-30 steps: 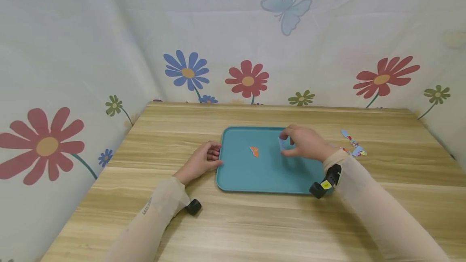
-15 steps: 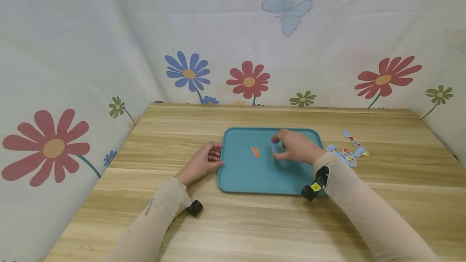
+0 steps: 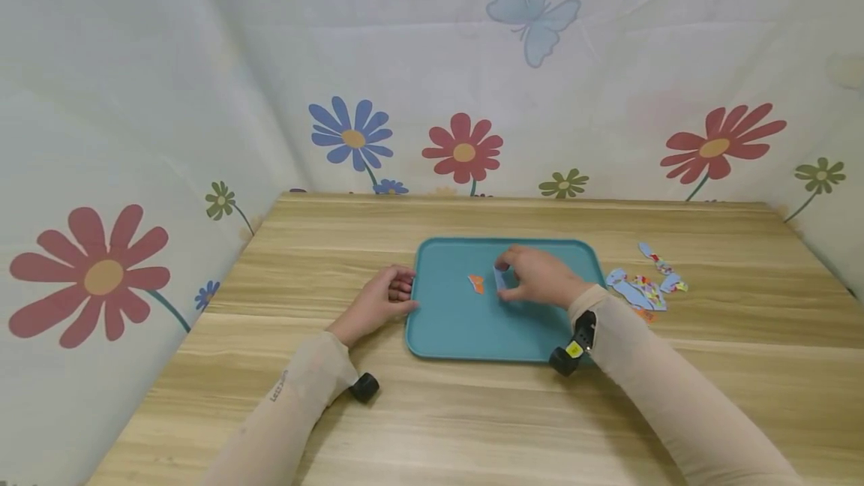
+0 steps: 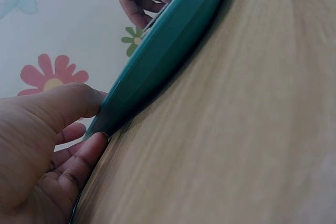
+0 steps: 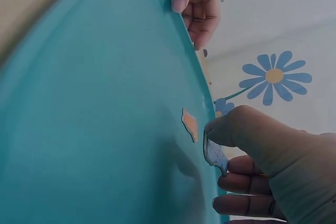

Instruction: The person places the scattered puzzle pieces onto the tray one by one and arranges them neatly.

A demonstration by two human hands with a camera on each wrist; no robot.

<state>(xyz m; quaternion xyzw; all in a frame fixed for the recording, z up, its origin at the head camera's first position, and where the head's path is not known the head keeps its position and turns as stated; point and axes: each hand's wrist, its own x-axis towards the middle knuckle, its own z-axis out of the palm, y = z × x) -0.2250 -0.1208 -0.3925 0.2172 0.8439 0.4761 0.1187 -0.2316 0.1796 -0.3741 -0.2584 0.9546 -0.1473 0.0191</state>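
A teal tray lies on the wooden table. At its left edge, my left hand grips the rim, and the left wrist view has the thumb and fingers on either side of it. Above the tray's middle, my right hand pinches a light-blue puzzle piece between thumb and fingers, tilted on edge. Just left of that piece, an orange puzzle piece lies flat on the tray. In the right wrist view, the orange piece and held piece are apart.
Right of the tray, several loose puzzle pieces, blue, multicoloured and orange, lie on the table. A white cloth backdrop with printed flowers stands behind the table and along its sides.
My right hand has moved left across the tray with the blue puzzle piece, closer to the orange one. More loose pieces at the right have come into sight. My left hand stays at the rim.
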